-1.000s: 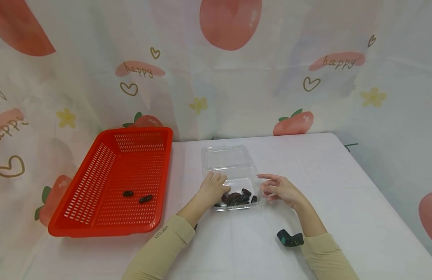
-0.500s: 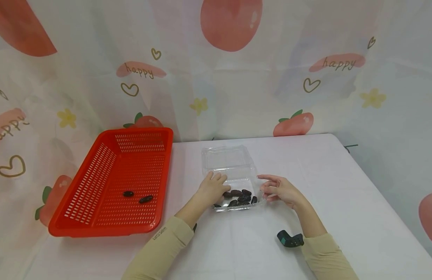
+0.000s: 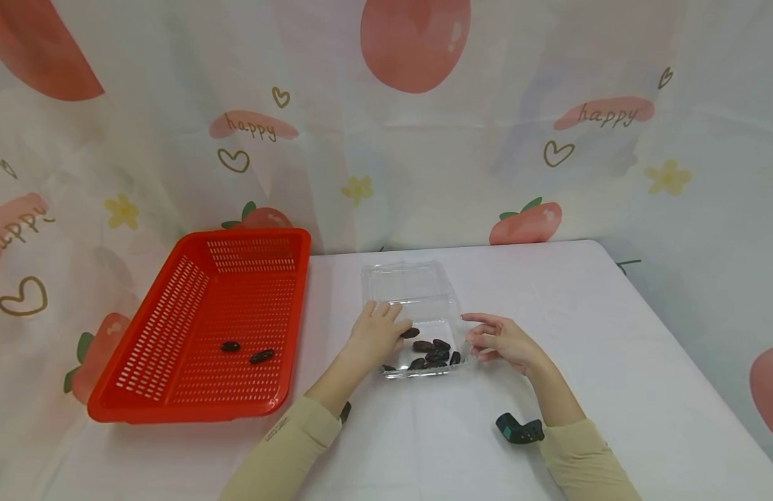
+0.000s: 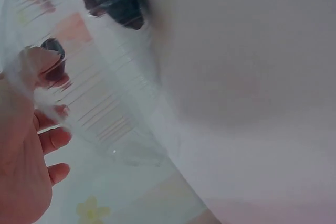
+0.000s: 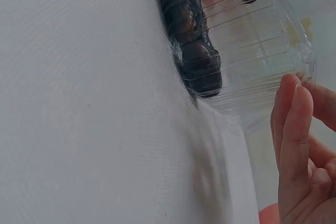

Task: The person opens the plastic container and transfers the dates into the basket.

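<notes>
A clear plastic clamshell box [image 3: 417,306] lies open on the white table, with several dark dates [image 3: 433,353] in its near half. My left hand [image 3: 401,330] reaches in from the left side and pinches one date [image 3: 410,332] at its fingertips. In the left wrist view the same date [image 4: 52,51] shows dark between thumb and finger, behind the ribbed wall [image 4: 105,114]. My right hand [image 3: 476,337] rests beside the box's right wall with relaxed fingers and holds nothing. Its straight fingers [image 5: 294,124] lie close to the clear wall [image 5: 252,51].
A red slotted basket [image 3: 173,390] stands to the left, with two dates [image 3: 245,351] on its floor. A dark wrist-worn device [image 3: 519,428] sits by my right sleeve. A printed curtain hangs behind the table and along its right side.
My left hand has drawn back slightly from the pile of dates, with one date now pinched at its fingertips. The right hand has stayed in place.
</notes>
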Action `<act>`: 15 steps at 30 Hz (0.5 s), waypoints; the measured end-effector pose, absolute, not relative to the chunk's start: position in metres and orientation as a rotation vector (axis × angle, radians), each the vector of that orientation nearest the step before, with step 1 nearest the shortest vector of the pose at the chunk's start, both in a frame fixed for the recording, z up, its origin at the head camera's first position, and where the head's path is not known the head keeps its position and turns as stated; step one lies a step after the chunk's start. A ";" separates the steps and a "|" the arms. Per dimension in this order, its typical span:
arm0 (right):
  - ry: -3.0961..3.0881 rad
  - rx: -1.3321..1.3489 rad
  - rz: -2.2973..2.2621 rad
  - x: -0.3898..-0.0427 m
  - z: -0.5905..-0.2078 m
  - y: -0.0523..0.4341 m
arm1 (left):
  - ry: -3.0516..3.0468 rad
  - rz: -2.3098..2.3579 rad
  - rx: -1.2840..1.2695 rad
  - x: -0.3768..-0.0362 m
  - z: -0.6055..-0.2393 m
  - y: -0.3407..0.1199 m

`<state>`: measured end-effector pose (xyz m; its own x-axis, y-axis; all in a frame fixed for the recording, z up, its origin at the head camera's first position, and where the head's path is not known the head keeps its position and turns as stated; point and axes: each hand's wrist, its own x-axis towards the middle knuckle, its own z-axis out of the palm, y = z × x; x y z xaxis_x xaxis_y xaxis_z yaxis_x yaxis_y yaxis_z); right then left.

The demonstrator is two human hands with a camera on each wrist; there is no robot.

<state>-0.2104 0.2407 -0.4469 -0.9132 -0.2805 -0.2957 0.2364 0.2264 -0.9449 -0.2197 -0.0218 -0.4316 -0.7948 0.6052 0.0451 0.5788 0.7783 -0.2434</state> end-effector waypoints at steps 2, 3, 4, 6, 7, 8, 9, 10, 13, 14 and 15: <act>2.105 -0.036 -1.733 -0.210 -0.446 0.240 | -2.831 0.283 -0.919 -0.218 -0.427 -0.024; 2.107 -0.035 -1.735 -0.210 -0.446 0.240 | -2.821 0.263 -0.899 -0.218 -0.424 -0.026; 2.109 -0.034 -1.736 -0.210 -0.446 0.240 | -2.813 0.238 -0.880 -0.217 -0.421 -0.027; 2.112 -0.032 -1.738 -0.209 -0.446 0.240 | -2.792 0.204 -0.838 -0.215 -0.415 -0.031; 2.113 -0.032 -1.738 -0.209 -0.446 0.239 | -2.781 0.191 -0.815 -0.214 -0.412 -0.032; 2.114 -0.031 -1.739 -0.209 -0.446 0.240 | -2.768 0.180 -0.794 -0.213 -0.409 -0.034; 2.115 -0.031 -1.739 -0.209 -0.446 0.240 | -2.754 0.177 -0.771 -0.213 -0.407 -0.037; 2.115 -0.030 -1.739 -0.209 -0.446 0.240 | -2.737 0.163 -0.749 -0.212 -0.404 -0.039; 2.119 -0.030 -1.740 -0.209 -0.446 0.240 | -2.672 0.124 -0.683 -0.211 -0.397 -0.046; 2.120 -0.028 -1.742 -0.209 -0.446 0.240 | -2.655 0.106 -0.661 -0.210 -0.394 -0.049; 2.122 -0.028 -1.743 -0.209 -0.446 0.240 | -2.641 0.085 -0.639 -0.210 -0.392 -0.052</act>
<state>-0.2086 0.2401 -0.4461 -0.9227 -0.2594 -0.2852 0.2294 0.2252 -0.9469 -0.2100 -0.0516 -0.3916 -0.8061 0.4495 0.3850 0.4237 0.8925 -0.1547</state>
